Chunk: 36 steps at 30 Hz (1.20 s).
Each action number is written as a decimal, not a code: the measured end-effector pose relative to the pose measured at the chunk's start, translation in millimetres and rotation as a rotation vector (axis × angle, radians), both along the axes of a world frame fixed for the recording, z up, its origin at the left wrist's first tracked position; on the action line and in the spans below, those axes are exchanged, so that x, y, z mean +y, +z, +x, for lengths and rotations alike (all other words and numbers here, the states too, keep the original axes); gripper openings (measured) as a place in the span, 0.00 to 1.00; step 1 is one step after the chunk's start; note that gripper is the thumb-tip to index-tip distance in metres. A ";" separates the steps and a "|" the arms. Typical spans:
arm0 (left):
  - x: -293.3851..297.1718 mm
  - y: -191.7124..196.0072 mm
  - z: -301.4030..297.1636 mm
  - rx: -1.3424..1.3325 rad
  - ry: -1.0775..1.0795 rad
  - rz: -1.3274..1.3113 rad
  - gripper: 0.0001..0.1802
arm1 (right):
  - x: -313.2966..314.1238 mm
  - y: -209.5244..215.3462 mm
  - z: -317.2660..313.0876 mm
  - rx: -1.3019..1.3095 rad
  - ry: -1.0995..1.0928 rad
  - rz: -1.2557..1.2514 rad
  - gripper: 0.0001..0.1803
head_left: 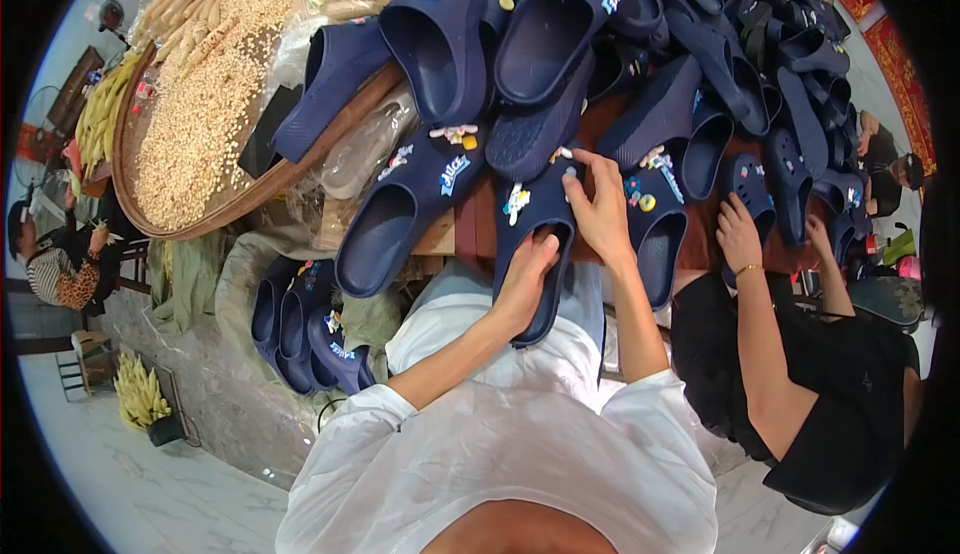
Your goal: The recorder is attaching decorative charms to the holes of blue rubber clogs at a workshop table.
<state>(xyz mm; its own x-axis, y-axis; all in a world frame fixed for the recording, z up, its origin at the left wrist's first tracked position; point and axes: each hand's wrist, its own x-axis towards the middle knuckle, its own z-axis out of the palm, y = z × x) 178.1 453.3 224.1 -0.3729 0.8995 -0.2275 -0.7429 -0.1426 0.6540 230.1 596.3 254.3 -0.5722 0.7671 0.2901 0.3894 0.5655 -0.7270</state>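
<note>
A navy blue clog (541,201) with colourful cartoon charms on its upper lies in front of me, its heel toward my body. My left hand (524,282) grips it at the opening, thumb inside and the other fingers hidden below. At the toe, my right hand (602,212) closes on the right side, thumb and forefinger beside a small charm (563,155). Close by on the left sits a similar clog (385,229). Another decorated clog (655,244) rests just right of my right wrist.
Many navy clogs (700,39) are piled ahead. A round tray of corn kernels (195,159) stands at left. Several clogs (300,324) lie lower left. A person in black (790,354) at right has a hand on a clog; other people are farther off.
</note>
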 end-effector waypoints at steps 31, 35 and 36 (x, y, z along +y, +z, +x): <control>-14.4 33.4 -24.0 -0.355 -0.098 -0.200 0.22 | 26.4 18.0 14.2 -0.067 0.107 -0.007 0.18; -16.9 32.8 -27.5 -0.362 -0.095 -0.171 0.22 | 7.6 22.3 27.8 -0.193 0.209 0.028 0.20; -17.6 31.0 -27.5 -0.370 -0.102 -0.174 0.23 | 5.2 21.6 29.6 -0.228 0.251 0.080 0.21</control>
<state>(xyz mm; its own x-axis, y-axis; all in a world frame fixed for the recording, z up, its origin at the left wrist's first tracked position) 150.6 435.7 255.1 -0.1482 0.8638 -0.4815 -0.9369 0.0333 0.3481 259.7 601.5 275.9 -0.7970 0.5743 0.1868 0.3786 0.7161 -0.5864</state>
